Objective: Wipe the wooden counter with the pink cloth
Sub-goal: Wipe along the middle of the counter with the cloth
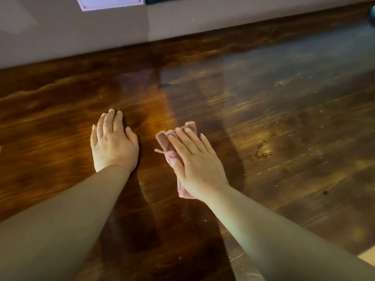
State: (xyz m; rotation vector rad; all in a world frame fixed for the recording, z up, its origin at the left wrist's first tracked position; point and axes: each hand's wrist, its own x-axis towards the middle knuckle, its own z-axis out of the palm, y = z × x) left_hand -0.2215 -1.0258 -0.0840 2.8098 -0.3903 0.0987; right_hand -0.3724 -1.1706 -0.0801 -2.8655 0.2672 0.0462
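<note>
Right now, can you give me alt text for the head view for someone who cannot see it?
A person's right hand presses a folded pink cloth flat on a dark wooden counter, while the left hand rests palm down beside it. Water droplets bead on the wood to the right of the cloth.

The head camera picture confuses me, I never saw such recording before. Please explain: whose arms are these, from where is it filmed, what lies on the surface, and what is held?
There is no machine here. A person wears a camera on the head, so you look forward and down along their own two bare arms. The surface is a dark wooden counter against a wall. The left hand rests flat on the wood, holding nothing. The right hand presses a folded pink cloth against the counter with straight fingers. To the right of the cloth lie small water droplets, not yet wiped.
</note>
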